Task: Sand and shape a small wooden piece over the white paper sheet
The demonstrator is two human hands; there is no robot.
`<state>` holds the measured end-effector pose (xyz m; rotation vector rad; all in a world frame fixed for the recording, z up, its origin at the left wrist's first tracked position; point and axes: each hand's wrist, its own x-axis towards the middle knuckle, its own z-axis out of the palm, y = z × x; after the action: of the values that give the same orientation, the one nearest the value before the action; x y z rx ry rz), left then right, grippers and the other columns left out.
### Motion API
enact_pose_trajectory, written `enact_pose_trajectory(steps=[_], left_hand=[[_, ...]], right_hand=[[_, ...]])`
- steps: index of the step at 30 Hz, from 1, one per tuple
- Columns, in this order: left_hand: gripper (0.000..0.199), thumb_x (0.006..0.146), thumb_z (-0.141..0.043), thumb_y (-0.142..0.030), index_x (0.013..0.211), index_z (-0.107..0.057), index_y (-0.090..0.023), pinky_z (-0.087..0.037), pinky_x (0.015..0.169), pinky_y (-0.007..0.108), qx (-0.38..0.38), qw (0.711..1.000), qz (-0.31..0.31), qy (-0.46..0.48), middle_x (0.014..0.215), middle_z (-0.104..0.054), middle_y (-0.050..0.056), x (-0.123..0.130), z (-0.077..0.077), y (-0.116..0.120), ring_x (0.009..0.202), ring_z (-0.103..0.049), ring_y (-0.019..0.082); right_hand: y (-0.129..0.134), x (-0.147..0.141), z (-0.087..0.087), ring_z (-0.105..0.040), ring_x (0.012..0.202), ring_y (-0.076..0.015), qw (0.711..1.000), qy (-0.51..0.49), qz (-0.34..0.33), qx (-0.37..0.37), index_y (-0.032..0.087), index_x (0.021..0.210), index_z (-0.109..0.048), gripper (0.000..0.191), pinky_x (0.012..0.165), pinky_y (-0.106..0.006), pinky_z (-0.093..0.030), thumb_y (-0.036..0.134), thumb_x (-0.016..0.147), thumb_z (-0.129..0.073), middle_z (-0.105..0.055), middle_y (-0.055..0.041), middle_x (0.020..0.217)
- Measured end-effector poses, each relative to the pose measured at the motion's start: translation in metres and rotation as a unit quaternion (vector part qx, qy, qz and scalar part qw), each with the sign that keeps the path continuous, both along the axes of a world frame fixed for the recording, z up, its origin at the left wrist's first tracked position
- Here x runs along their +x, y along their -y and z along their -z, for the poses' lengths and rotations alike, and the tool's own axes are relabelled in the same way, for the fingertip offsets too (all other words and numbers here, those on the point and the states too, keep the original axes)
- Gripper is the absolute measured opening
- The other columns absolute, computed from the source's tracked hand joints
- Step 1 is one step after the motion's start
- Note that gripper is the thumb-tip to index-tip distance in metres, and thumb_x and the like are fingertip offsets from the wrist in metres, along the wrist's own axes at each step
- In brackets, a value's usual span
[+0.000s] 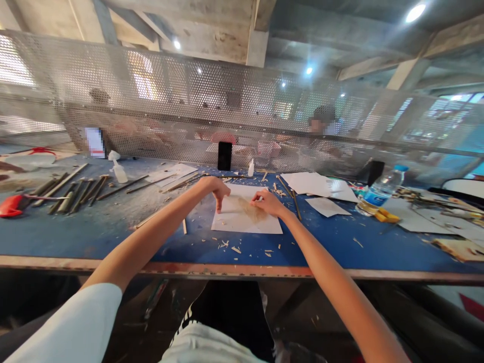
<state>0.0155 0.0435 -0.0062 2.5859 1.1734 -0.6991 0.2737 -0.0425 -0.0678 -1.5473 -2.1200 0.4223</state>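
A white sheet of paper (234,224) lies on the blue tabletop in front of me. My left hand (217,191) rests on its upper left part, with the thumb stretched down and apart from the fingers. Over the right half of the sheet, my right hand (267,202) has its fingertips pinched together; what they hold, if anything, is too small to make out. Below those fingertips a tan, dusty patch (254,212) spreads across the paper. Pale wood shavings (236,249) are scattered around the sheet.
Carving tools (81,194) and a red-handled tool (11,205) lie left. A black phone (224,156) and a small white bottle (251,168) stand behind the sheet. Papers (319,185), a water bottle (381,191) and a yellow block (386,216) are right. A perforated metal screen (242,111) closes the back.
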Motion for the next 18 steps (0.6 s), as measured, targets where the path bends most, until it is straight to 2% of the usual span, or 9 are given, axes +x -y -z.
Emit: enact_pose_trajectory(steps=[6,10,15,18], left_hand=[[0.141,0.032,-0.102,-0.072,0.161,-0.056,-0.037,-0.047,0.115,0.05,0.006,1.0,0.019,-0.004,0.159,-0.061,0.012,-0.003,-0.0001,0.0002,0.142,-0.056,0.05],[0.144,0.029,-0.102,-0.071,0.161,-0.057,-0.034,-0.049,0.113,0.05,0.009,1.0,0.014,-0.005,0.159,-0.06,0.015,-0.0043,0.0027,-0.0021,0.139,-0.058,0.049],[0.142,0.03,-0.101,-0.072,0.161,-0.056,-0.038,-0.049,0.113,0.05,0.014,1.0,0.023,-0.009,0.159,-0.061,0.013,-0.0042,0.005,-0.0045,0.139,-0.058,0.048],[0.138,0.034,-0.102,-0.069,0.16,-0.058,-0.036,-0.048,0.114,0.049,0.011,1.0,0.02,-0.012,0.16,-0.06,0.013,-0.0031,0.0042,-0.0037,0.14,-0.057,0.048]], right_hand=[[0.0045,-0.0026,-0.0012,-0.061,0.086,-0.0162,1.0,-0.003,0.007,0.01,0.02,0.091,-0.077,0.01,0.082,-0.028,-0.045,0.029,0.092,-0.077,-0.066,-0.0052,0.105],[0.0073,-0.0042,-0.003,-0.06,0.085,-0.0159,1.0,-0.007,-0.021,0.006,0.02,0.088,-0.077,0.008,0.081,-0.028,-0.044,0.027,0.091,-0.077,-0.065,-0.0046,0.102],[0.0083,-0.0047,-0.0044,-0.057,0.079,-0.014,1.0,0.007,0.006,0.011,0.019,0.091,-0.077,0.011,0.078,-0.027,-0.042,0.03,0.094,-0.076,-0.063,-0.0048,0.108],[0.0089,-0.0054,-0.0054,-0.055,0.077,-0.0129,1.0,0.014,-0.022,-0.002,0.019,0.086,-0.074,0.012,0.078,-0.027,-0.041,0.029,0.092,-0.078,-0.063,-0.0044,0.11]])
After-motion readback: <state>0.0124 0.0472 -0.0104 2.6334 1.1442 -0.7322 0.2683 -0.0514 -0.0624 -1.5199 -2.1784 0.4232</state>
